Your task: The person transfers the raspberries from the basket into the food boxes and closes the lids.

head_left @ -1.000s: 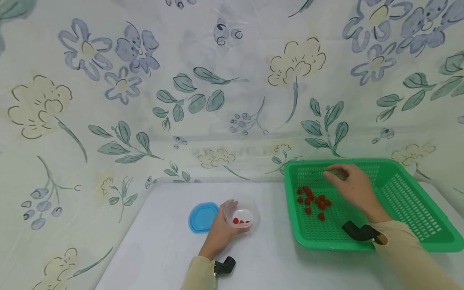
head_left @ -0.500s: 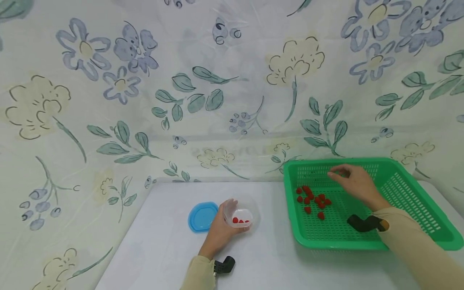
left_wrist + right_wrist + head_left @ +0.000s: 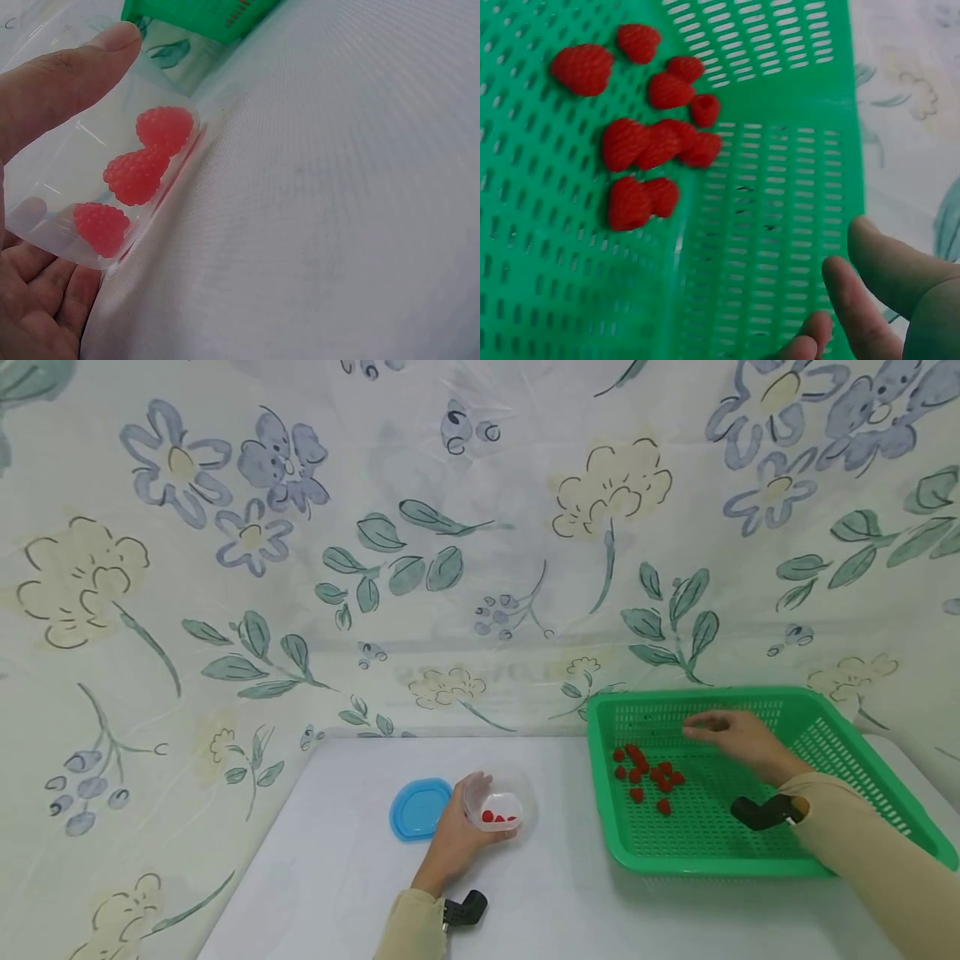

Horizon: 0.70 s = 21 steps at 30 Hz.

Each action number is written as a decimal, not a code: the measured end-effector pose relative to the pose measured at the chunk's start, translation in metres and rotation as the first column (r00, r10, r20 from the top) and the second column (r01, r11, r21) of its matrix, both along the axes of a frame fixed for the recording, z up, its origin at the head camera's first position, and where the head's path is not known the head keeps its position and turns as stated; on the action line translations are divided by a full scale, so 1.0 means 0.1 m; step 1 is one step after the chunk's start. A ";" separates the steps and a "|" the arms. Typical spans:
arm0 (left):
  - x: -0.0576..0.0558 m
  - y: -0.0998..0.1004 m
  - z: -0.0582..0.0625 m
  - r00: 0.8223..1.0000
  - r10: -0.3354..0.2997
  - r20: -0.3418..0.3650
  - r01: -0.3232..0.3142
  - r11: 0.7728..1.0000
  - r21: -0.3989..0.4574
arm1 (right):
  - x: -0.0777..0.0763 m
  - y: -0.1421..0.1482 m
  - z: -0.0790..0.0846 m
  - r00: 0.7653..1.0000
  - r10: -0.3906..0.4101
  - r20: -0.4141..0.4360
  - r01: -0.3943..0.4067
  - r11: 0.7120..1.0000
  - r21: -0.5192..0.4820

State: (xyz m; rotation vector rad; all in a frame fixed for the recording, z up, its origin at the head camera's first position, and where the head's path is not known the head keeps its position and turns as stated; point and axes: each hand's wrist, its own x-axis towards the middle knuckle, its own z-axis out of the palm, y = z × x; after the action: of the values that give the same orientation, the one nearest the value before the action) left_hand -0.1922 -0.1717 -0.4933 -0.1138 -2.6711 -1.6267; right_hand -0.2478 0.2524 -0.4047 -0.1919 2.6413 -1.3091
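Observation:
My left hand point(image 3: 456, 837) grips a clear plastic tub point(image 3: 517, 795) on the white table, thumb on one side and fingers around the other. Three red raspberries point(image 3: 136, 176) lie at the bottom of the tub in the left wrist view. Over the back part of a green slotted basket point(image 3: 697, 865), my right hand point(image 3: 742, 742) hovers with loosely bent fingers and nothing between them. Several more raspberries point(image 3: 660, 142) are scattered in the left part of the basket, to the left of that hand.
A blue lid point(image 3: 420, 810) lies flat on the table point(image 3: 540, 910), just left of the tub. Behind the table hangs a floral-patterned cloth point(image 3: 450, 610). Each wrist carries a small black camera point(image 3: 467, 907).
My right hand has drifted a little to the right above the basket, away from the raspberries. The left hand and tub have stayed put.

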 end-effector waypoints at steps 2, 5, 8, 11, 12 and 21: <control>0.00 0.00 0.00 1.000 0.001 0.001 -0.001 1.000 -0.002 | -0.02 0.03 -0.01 0.999 0.016 0.033 -0.016 1.000 0.003; -0.01 0.01 0.00 1.000 0.005 0.006 -0.005 1.000 -0.005 | -0.05 0.07 -0.04 0.997 0.042 0.072 -0.041 0.999 -0.014; -0.01 0.01 0.00 1.000 0.011 0.012 -0.011 1.000 -0.015 | -0.08 0.10 -0.07 0.992 0.077 0.104 -0.074 0.997 -0.035; -0.02 0.01 -0.01 1.000 0.015 0.018 -0.014 1.000 -0.018 | -0.11 0.13 -0.11 0.985 0.105 0.135 -0.099 0.994 -0.046; -0.02 0.01 -0.01 1.000 0.016 0.019 -0.016 1.000 -0.019 | -0.12 0.13 -0.12 0.983 0.114 0.142 -0.108 0.993 -0.050; -0.01 0.02 0.00 1.000 0.019 0.013 -0.019 1.000 -0.012 | -0.20 0.10 -0.18 0.966 0.147 0.214 -0.145 0.989 -0.028</control>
State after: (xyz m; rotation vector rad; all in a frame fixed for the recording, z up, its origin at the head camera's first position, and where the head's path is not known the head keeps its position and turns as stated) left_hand -0.1927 -0.1696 -0.4934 -0.0779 -2.6832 -1.6126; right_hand -0.2678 0.2627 -0.4224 -0.2276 2.3899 -1.2245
